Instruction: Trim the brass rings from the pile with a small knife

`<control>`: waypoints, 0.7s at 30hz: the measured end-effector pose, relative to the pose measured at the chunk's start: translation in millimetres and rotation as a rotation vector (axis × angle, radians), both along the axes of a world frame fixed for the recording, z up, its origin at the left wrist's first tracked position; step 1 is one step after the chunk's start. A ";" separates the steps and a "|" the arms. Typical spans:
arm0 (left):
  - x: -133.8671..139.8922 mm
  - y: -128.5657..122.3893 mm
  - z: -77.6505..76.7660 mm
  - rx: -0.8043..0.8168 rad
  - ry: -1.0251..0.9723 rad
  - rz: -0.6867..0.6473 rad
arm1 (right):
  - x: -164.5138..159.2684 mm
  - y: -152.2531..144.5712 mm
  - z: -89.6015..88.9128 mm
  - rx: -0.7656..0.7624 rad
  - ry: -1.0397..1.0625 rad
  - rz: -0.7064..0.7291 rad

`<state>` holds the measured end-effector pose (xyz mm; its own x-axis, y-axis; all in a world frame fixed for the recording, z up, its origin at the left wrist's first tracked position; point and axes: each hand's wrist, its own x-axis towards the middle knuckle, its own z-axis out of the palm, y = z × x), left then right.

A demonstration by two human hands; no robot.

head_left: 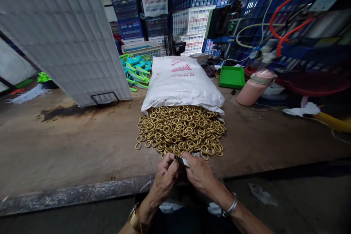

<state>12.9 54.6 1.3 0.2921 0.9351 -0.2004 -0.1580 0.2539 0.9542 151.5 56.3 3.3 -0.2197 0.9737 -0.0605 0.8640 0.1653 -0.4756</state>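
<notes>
At the table's front edge, my left hand [166, 172] is closed, its thumb and fingers pinched on a small dark piece [177, 158]. Beside it, my right hand [199, 171] closes on a small whitish object [185, 162] whose kind I cannot make out. The two hands nearly meet at the fingertips, and the small items between them are partly covered. Just beyond lies a wide heap of gold-coloured rings [178, 128], spilling from the mouth of a white sack [182, 80] with red print.
A tall pale ribbed panel [68, 36] leans at left. Behind are teal and lime plastic pieces [137, 67] and stacked crates [189, 20]. On the right stand a green tray [231, 76], a pink bottle [253, 89] and a machine with orange hoses [279, 11].
</notes>
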 end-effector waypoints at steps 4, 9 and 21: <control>-0.8 -1.1 2.2 -0.009 -0.029 -0.012 | -0.3 -0.7 3.6 0.018 -0.039 -0.010; -2.2 -4.9 7.5 -0.011 -0.072 -0.013 | -0.7 -1.6 3.6 0.062 -0.084 -0.049; -1.9 -5.2 20.6 -0.192 -0.371 -0.017 | -3.0 9.0 -0.7 -0.144 0.706 -0.232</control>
